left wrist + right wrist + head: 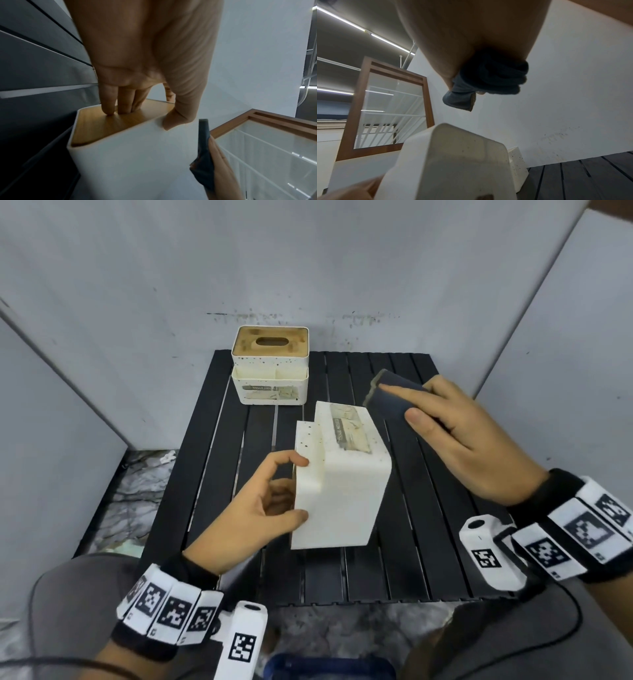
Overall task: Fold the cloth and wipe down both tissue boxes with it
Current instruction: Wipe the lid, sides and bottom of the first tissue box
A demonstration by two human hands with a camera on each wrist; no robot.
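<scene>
- The left hand [263,508] grips the near tissue box [342,477], which is turned on its side and, in the head view, tipped with only its near lower edge close to the table; the thumb lies on one white wall and the fingers [109,108] press the wooden lid [109,125].
- The right hand [455,436] holds the folded dark cloth [390,398] wrapped in its fingers, raised just beside the far top corner of that box; I cannot tell whether it touches.
- Handling, as I judge it: the box looks like stiff, smooth plastic, light enough for one hand and likely slippery, so a thumb-and-finger clamp across lid and wall suits it, and the lid could slide if pressed unevenly.
- The cloth looks soft and thick; folded, it makes a firm pad, best held by the folded bulk with a flat face left free.
- The second tissue box [270,364] stands upright at the far edge of the black slatted table [428,525], well apart from both hands.
- Only the left wrist view shows the fingertips on the lid, which the head view hides behind the box.
- Only the right wrist view shows the cloth's bunched layers [489,79] under the palm and its loose corner hanging above the box [453,162].
- Only the head view shows the worn label [349,429] and both boxes together.
</scene>
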